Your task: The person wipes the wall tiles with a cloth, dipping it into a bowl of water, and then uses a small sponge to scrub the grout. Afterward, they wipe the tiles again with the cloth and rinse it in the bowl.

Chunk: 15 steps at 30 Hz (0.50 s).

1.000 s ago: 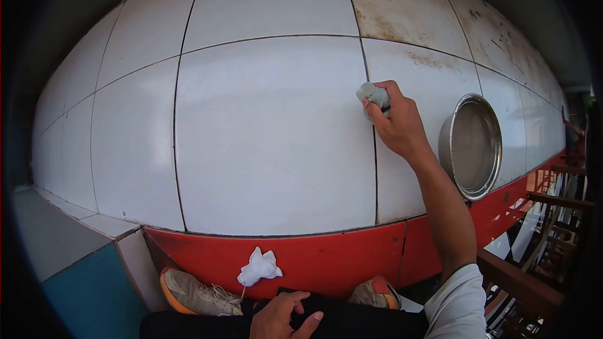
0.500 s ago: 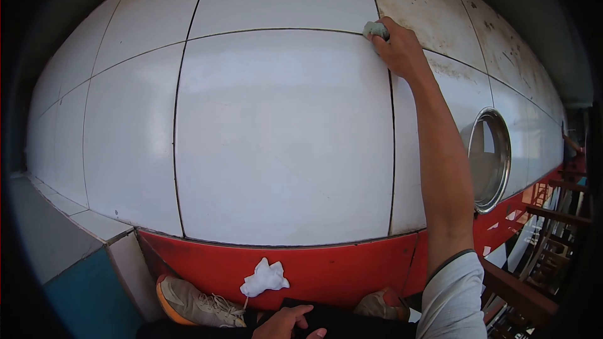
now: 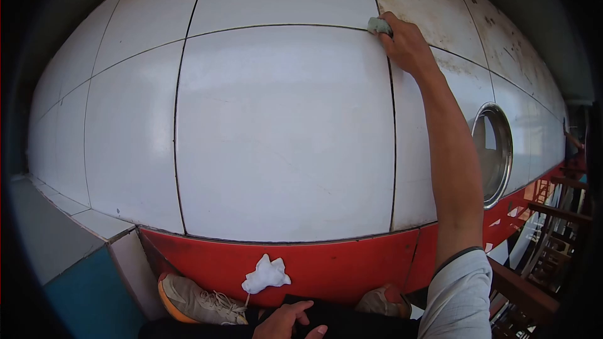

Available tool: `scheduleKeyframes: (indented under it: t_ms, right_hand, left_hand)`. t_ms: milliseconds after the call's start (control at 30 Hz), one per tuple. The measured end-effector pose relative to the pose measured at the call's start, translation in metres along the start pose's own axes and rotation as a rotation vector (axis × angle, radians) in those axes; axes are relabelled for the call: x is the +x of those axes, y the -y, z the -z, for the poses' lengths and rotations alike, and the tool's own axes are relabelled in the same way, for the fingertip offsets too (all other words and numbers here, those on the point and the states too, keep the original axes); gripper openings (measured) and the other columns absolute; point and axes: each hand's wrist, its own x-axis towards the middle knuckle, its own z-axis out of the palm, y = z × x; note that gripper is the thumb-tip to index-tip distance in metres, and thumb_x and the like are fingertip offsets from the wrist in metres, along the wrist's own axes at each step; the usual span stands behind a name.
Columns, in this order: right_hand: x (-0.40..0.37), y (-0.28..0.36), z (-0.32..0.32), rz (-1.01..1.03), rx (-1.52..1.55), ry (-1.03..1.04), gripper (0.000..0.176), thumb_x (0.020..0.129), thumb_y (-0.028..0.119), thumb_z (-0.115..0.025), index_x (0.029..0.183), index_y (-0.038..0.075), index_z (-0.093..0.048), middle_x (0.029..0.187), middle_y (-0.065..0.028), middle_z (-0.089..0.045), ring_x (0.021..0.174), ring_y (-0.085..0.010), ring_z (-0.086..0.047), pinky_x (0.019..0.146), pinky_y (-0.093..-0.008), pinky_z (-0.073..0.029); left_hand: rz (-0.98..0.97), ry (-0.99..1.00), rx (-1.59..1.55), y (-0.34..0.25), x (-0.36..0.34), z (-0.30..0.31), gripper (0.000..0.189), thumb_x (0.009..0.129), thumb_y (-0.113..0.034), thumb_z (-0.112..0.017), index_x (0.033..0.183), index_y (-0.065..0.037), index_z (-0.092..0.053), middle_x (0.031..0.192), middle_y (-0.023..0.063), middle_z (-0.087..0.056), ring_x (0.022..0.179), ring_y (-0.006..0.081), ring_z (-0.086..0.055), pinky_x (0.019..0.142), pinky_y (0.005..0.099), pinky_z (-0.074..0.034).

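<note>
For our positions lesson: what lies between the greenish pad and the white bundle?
In the head view, a white tile and part of the red strip, without loose objects, separate the greenish pad in the right hand from the white bundle.

Standing here, I see large white square tiles [image 3: 282, 138] gleaming smooth and glossy, a round, shiny silver metal bowl [image 3: 508, 154], and a small, matt-looking grey-green pad [image 3: 377, 26].

Soft light leaves a pale sheen on the white tiles [image 3: 282, 132]; shadows are faint. Fisheye distortion curves them; corners are black.
</note>
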Motion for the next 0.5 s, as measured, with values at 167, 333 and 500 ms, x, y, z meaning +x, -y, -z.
scheduleKeyframes:
  t_ms: [167, 333, 500]
  right_hand:
    - [-0.002, -0.010, 0.001, 0.006, -0.003, -0.030, 0.024, 0.094, 0.016, -0.061, 0.115, 0.005, -0.059, 0.098, -0.0238, -0.070, 0.094, -0.0436, -0.065, 0.082, -0.0484, -0.051]
    - [0.004, 0.000, -0.007, 0.083, -0.010, 0.032, 0.026, 0.094, 0.017, -0.060, 0.118, 0.006, -0.059, 0.101, -0.0231, -0.070, 0.096, -0.0430, -0.065, 0.083, -0.0479, -0.051]
    - [-0.003, -0.024, 0.009, 0.018, -0.049, 0.028, 0.028, 0.094, 0.017, -0.060, 0.121, 0.007, -0.058, 0.101, -0.0229, -0.070, 0.096, -0.0424, -0.065, 0.083, -0.0477, -0.051]
  left_hand:
    - [0.008, 0.033, -0.005, 0.002, 0.000, -0.001, 0.041, 0.093, -0.016, -0.070, 0.130, -0.003, -0.057, 0.095, 0.0119, -0.059, 0.078, 0.0238, -0.057, 0.070, 0.0349, -0.047]
    - [-0.003, 0.006, -0.015, 0.003, 0.000, -0.003, 0.041, 0.093, -0.017, -0.070, 0.130, -0.003, -0.057, 0.094, 0.0110, -0.059, 0.076, 0.0229, -0.056, 0.069, 0.0341, -0.046]
    - [0.011, 0.027, -0.033, 0.005, -0.001, 0.000, 0.042, 0.093, -0.017, -0.071, 0.130, -0.003, -0.057, 0.094, 0.0105, -0.059, 0.075, 0.0224, -0.055, 0.069, 0.0334, -0.046]
